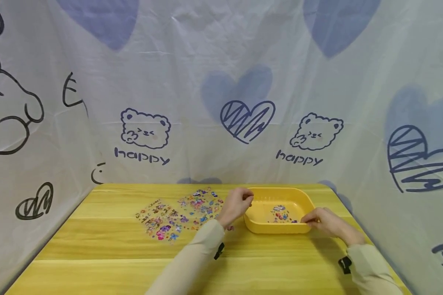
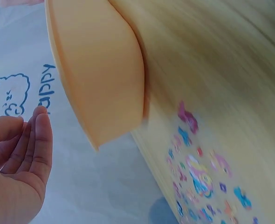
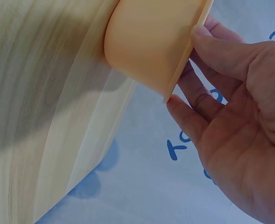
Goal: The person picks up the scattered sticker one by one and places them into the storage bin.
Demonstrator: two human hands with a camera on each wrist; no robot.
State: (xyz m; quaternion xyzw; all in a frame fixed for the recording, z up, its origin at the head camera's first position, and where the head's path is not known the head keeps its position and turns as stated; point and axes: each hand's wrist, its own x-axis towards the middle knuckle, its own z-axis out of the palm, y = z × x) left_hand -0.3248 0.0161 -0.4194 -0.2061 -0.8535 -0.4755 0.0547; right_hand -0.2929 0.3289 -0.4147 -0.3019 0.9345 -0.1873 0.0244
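Note:
A yellow plastic basin (image 1: 277,228) stands on the right part of the table, with a small clear sheet of colourful stickers (image 1: 280,215) lying inside. At its right front corner my right hand (image 1: 326,221) grips the rim; in the right wrist view the thumb lies inside and the fingers outside. My left hand (image 1: 238,203) hovers by the basin's left rim. Its thumb comes close to loosely bent fingers (image 2: 43,135), apart from the basin wall in the left wrist view, and nothing shows between them.
Left of the basin, clear sheets with many bright stickers (image 1: 162,221) lie on the yellow wood-grain table (image 1: 107,246). Behind and at both sides hangs a white cloth (image 1: 192,82) printed with hearts and bears.

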